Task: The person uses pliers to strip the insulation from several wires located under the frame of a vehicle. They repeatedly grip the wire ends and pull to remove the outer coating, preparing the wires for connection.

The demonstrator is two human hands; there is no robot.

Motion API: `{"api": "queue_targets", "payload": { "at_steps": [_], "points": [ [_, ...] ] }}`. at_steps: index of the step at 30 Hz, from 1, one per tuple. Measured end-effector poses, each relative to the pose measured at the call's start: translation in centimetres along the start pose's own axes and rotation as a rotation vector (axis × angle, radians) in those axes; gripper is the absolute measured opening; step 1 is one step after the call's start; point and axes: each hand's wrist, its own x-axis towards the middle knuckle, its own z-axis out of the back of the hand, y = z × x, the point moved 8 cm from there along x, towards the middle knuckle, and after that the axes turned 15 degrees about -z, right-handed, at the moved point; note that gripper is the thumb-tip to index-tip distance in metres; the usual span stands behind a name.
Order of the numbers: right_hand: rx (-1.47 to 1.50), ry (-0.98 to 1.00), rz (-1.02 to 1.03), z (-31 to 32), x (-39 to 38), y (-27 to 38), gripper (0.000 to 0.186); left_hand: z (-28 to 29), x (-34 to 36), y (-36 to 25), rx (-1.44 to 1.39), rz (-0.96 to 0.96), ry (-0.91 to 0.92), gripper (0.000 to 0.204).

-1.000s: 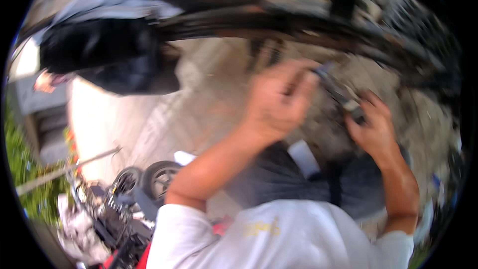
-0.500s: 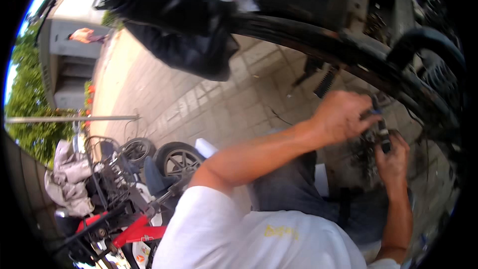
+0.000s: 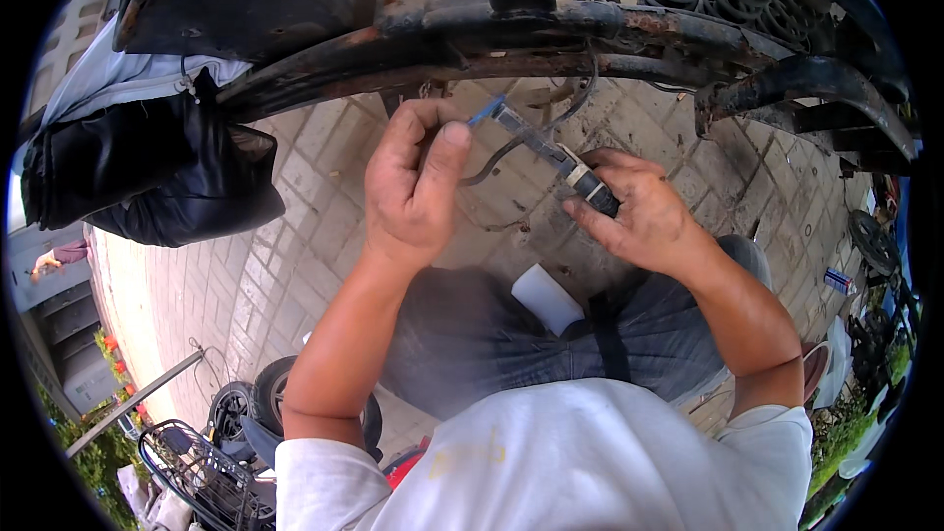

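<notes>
Thumb and pointing finger of the left hand [image 3: 411, 187], at 11 o'clock in the view, pinch a thin blue strip [image 3: 489, 108]; the other fingers are mostly hidden. Right hand [image 3: 637, 208], between 2 and 3 o'clock, has its thumb and fingers closed around the fat end of a long black and grey bar with a pale band [image 3: 544, 146]. That bar is between 1 and 2 o'clock, up off the ground, and its thin end points to 11. The far tip of the strip is right by that thin end; I cannot tell if they are joined. A bent black cable [image 3: 589, 93] passes behind the bar. At 12 o'clock, a rusty black metal frame [image 3: 452, 34] goes across like a wall, with its low edge near the bar's thin end. Between the hands is a gap with pale brick ground [image 3: 329, 152] far below. More open bricks lie at 9 o'clock, from the left arm out to a shiny black folded cover [image 3: 147, 162], and others between 2 and 3, past the right hand. Close under the hands, at 5 o'clock, a small white block [image 3: 547, 301] rests by dark blue jeans [image 3: 492, 324], which shut in the low side.
</notes>
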Motion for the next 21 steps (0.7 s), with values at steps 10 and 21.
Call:
{"api": "queue_targets", "payload": {
  "at_steps": [10,21],
  "points": [
    [-0.238,-0.221,0.144,1.1,-0.4,1.0,0.024,-1.1,-0.9,1.2,-0.584,0.478,-0.170,0.014],
    [-0.371,-0.292,0.172,2.0,-0.4,2.0,0.029,-2.1,-1.7,1.7,-0.800,0.700,-0.102,0.015]
  ]
}}
